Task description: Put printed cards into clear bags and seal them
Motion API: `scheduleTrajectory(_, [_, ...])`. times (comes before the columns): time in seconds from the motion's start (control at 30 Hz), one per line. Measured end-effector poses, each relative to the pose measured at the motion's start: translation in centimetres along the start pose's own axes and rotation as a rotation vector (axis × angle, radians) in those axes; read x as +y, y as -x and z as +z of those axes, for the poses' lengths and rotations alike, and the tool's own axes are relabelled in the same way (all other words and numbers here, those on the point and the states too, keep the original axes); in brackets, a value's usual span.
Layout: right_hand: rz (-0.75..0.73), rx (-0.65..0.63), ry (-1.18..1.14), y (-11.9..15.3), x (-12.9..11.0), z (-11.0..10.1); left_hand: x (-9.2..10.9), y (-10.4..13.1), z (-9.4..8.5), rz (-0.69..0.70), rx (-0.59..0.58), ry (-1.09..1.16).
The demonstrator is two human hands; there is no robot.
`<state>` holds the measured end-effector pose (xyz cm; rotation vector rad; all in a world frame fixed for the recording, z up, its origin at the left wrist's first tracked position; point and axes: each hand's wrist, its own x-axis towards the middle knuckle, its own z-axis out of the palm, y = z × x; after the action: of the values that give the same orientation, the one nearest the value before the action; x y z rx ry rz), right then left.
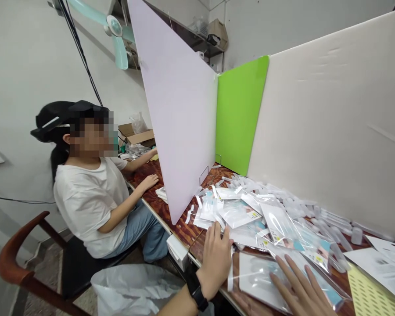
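A clear plastic packet with a white card inside (260, 278) lies on the table edge in front of me. My right hand (299, 285) rests flat over its right part, fingers spread. My left hand (217, 252), with a black watch at the wrist, is at the packet's left end beside its white flap strip (231, 270). Its fingers are apart and slightly bent, reaching towards the packet pile; I see nothing held in them. Just beyond both hands is a pile of similar clear packets (240, 215) with white cards and blue print.
Many small translucent plastic tubes (303, 206) lie behind the packets. A yellow dotted sheet (371, 289) and white printed papers (382, 259) are at right. A lilac divider (181, 101) separates a seated co-worker (92, 202). A white plastic bag (134, 287) hangs below the table edge.
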<state>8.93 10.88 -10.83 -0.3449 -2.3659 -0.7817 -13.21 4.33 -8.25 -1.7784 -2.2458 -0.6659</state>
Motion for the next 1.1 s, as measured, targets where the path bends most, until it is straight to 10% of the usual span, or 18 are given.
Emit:
scheduleTrajectory(0.3, [0.198, -0.091, 0.051, 2.0, 1.5, 1.0, 2.8, 0.5, -0.6, 0.113, -0.015, 0.025])
scheduleTrajectory(0.77, [0.218, -0.4, -0.015, 8.8, 5.1, -6.8, 8.2, 3.0, -1.4, 0.138, -0.313, 0.224])
scheduleTrajectory(0.97, [0.429, -0.445, -0.082, 10.3, 6.6, -7.2, 6.6, 1.6, -5.4, 0.117, -0.666, 0.563])
scheduleTrajectory(1.1, [0.57, -0.424, -0.178, 7.2, 7.1, -6.2, 2.4, 0.8, -5.3, 0.016, -0.481, 0.557])
